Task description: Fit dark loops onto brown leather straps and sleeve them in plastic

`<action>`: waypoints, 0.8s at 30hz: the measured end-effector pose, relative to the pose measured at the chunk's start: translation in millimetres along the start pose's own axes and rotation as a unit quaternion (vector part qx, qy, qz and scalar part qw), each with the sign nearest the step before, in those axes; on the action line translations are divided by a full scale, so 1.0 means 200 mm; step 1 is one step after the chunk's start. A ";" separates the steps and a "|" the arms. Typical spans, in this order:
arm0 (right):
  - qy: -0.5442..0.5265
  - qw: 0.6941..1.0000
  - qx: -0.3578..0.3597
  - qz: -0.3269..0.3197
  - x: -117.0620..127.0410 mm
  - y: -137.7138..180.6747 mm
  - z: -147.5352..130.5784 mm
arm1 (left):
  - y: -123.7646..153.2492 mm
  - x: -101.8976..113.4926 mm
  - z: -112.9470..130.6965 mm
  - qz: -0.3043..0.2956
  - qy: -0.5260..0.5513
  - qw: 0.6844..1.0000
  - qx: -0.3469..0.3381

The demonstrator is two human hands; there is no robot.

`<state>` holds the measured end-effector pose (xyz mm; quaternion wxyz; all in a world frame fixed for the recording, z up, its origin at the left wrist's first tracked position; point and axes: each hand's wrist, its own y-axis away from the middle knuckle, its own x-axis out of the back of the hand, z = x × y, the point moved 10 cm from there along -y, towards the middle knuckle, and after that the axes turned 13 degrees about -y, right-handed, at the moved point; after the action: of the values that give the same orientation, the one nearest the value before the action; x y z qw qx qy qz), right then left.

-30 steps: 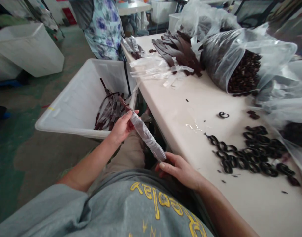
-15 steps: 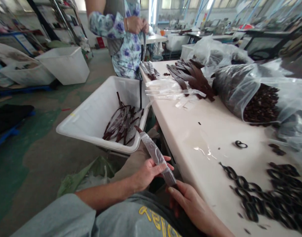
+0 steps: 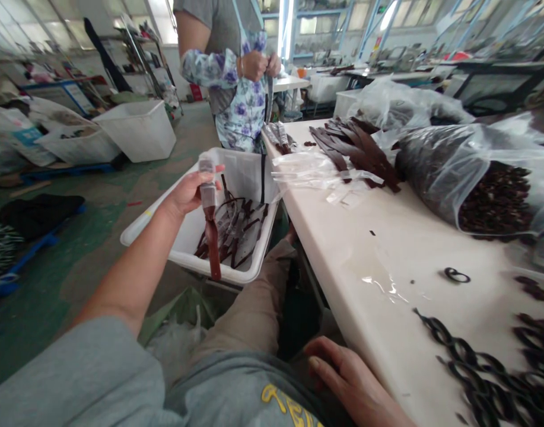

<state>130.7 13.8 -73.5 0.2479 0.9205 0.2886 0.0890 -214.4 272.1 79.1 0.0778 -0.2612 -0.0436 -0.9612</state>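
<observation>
My left hand (image 3: 189, 193) is raised over the near-left part of a white plastic bin (image 3: 147, 228). Its fingers are closed around a brown strap (image 3: 213, 243) whose upper part is wrapped in clear plastic; the bare brown end hangs down. Inside the bin lies a heap of similar wrapped brown strips (image 3: 238, 228). Down by my lap, beside the white table (image 3: 343, 284), is my right hand (image 3: 347, 376). Its fingers are loosely curled with a gap between thumb and forefinger, and I see nothing in it. Some of its fingertips are hidden.
Black linked chain pieces (image 3: 471, 362) and a small black ring (image 3: 457, 275) lie on the table. Farther back are clear plastic strips (image 3: 307, 169), brown flat pieces (image 3: 356, 145) and a bag of brown bits (image 3: 494, 196). A co-worker (image 3: 240, 77) stands behind the bin.
My left hand has carried the wrapped strap up and left, from above my lap to over the bin. My right hand has let go of the strap's lower end.
</observation>
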 end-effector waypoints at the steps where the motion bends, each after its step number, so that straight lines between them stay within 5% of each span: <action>1: 0.004 1.000 0.001 0.001 0.00 0.00 0.01 | -0.06 0.03 -0.08 0.010 -0.048 0.998 0.032; 6: 0.035 0.999 0.004 0.001 0.01 0.00 -0.01 | -0.08 0.05 -0.41 0.069 -0.183 0.978 0.079; 11: 0.048 0.998 -0.009 0.036 0.02 0.03 -0.05 | 0.14 -0.35 -0.57 -0.009 -0.207 0.978 0.022; 15: 0.026 0.996 -0.038 0.079 0.07 0.11 -0.02 | 0.24 -0.77 -0.43 -0.082 -0.234 0.960 -0.133; 20: -0.061 0.993 -0.036 0.089 0.11 0.13 0.04 | 0.31 -1.03 0.04 -0.046 -0.210 0.926 -0.311; 24: -0.140 0.990 0.025 0.017 0.04 0.02 0.06 | 0.40 -1.27 0.33 -0.070 -0.167 0.909 -0.376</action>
<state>143.7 10.2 -82.0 0.2608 0.9347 0.2377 -0.0438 48.7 232.8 9.3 -0.1017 -0.4244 0.2905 -0.8515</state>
